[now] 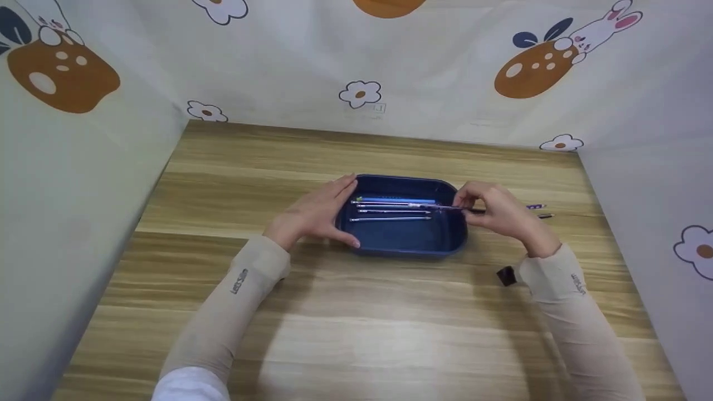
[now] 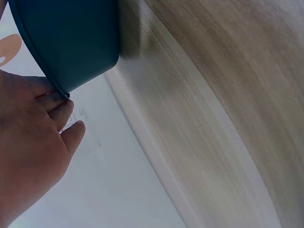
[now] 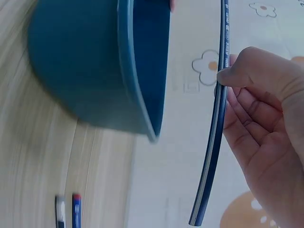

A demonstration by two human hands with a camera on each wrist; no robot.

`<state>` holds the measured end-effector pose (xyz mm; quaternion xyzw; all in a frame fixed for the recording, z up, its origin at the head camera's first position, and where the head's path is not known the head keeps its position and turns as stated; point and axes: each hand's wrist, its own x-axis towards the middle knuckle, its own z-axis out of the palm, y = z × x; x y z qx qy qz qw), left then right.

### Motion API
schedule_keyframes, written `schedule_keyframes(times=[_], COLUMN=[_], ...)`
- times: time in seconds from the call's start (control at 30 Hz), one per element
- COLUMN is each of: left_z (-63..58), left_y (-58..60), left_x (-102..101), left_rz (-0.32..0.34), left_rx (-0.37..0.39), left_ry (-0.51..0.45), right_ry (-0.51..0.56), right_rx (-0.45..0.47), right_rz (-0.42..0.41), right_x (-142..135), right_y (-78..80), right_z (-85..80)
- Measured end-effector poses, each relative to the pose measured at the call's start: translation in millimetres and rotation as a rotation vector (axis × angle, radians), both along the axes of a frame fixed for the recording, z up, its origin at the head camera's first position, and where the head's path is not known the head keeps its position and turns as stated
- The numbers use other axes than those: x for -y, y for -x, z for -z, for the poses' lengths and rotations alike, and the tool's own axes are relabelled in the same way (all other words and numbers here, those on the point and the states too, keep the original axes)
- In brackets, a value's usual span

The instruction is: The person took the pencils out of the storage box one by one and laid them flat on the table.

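Note:
A deep dark-blue plastic bin (image 1: 406, 248) sits on the table with several pencils (image 1: 390, 219) lying lengthwise inside. At its left end my left hand (image 1: 320, 211) holds the rim, thumb at the near corner and fingers at the far one. The left wrist view shows those fingers (image 2: 61, 114) bent at the rim. My right hand (image 1: 496, 211) pinches a dark pencil with silver stripes (image 3: 211, 142) between thumb and fingers. That pencil slants over the bin's right side, its front part above the pencils inside.
Two more pencils lie on the table right of the bin, one purple-patterned (image 1: 536, 206) and one dark (image 1: 546, 216). Printed cloth walls (image 1: 301, 83) enclose the wooden table (image 1: 384, 334) at the back and both sides. A small black block (image 1: 507, 275) shows beside the right wrist.

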<state>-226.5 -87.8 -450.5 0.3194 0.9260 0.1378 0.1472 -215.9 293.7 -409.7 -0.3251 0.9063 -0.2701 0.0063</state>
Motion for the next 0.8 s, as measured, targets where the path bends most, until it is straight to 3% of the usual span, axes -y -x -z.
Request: schedule_keyframes(times=[0.6, 0.8], left_z=[0.4, 1.4], left_y=[0.1, 0.5], left_x=[0, 0], left_rz=[-0.001, -0.004], left_rx=[0.011, 0.0], left_ry=[0.002, -0.002], right_ry=[0.045, 0.013], right_rx=[-0.107, -0.165], right_rz=[0.112, 0.186], right_x=[-66, -90], right_y=[-15.0, -15.1], right_z=[19.5, 27.8])
